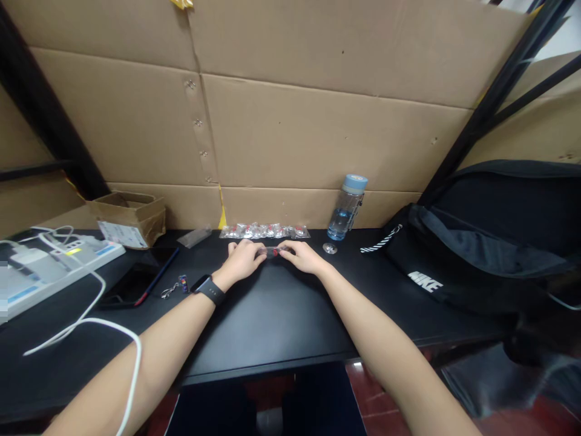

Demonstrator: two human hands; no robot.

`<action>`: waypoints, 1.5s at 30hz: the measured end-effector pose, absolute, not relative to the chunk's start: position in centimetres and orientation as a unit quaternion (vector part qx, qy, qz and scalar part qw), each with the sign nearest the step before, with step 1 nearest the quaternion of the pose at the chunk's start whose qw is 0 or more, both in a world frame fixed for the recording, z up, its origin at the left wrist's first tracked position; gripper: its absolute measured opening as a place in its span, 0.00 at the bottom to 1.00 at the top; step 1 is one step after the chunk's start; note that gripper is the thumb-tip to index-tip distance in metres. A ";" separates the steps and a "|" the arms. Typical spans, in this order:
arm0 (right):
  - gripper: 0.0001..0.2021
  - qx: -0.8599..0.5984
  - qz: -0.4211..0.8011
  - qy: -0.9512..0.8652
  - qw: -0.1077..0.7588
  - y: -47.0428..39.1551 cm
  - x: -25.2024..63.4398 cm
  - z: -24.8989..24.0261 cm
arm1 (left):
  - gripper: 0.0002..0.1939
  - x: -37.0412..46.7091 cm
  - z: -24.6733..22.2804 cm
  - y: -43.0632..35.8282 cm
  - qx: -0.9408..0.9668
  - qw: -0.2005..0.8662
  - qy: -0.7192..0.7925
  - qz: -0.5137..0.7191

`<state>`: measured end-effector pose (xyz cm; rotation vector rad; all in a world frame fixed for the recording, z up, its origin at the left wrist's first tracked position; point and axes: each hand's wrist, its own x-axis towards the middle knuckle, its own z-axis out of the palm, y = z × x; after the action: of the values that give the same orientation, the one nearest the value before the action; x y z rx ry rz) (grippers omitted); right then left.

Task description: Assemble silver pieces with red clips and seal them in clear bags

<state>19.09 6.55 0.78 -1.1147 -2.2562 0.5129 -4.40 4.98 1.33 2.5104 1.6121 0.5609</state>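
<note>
Between my two hands is a small clear plastic packet (271, 252) with something red inside. My left hand (244, 261), with a dark watch on the wrist, pinches its left end. The fingers of my right hand (305, 257) are closed on its right end, beside the red part. Just behind the hands, a row of similar clear packets (271, 231) with silvery and red contents lies along the cardboard wall. A small round silvery piece (330, 248) rests on the table to the right of my right hand.
On the left are a power strip (97, 254) with white cables, a cardboard box (131, 218), a dark tablet (140, 277), a small keychain (175, 287) and an empty clear bag (195, 236). A water bottle (347, 209) and a black backpack (454, 260) stand on the right of the black table (272, 327).
</note>
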 end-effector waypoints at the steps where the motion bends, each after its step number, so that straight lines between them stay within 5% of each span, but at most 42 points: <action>1: 0.10 -0.415 0.210 -0.837 0.289 6.5 19.0 0.7 | 0.10 -4.3 1.4 5.0 0.820 0.065 0.535 0.191; 13: 0.17 -0.491 0.256 -0.754 0.355 9.6 20.9 0.1 | 0.24 -4.2 1.6 4.6 0.808 0.090 0.537 0.224; 25: 0.18 -0.577 0.243 -0.728 0.280 18.2 23.0 3.5 | 0.08 -6.5 2.3 5.9 0.791 0.045 0.561 0.241; 33: 0.19 -0.667 0.032 -0.713 0.212 17.2 22.4 2.0 | 0.09 -10.5 1.1 8.7 0.739 0.043 0.625 0.248; 45: 0.16 -0.636 0.017 -0.731 0.247 14.5 22.7 1.3 | 0.08 -12.2 1.7 8.8 0.779 0.089 0.580 0.220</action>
<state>22.72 14.46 1.32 -1.7332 -1.9931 0.0474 -12.24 8.82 1.67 2.3177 1.7261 0.6538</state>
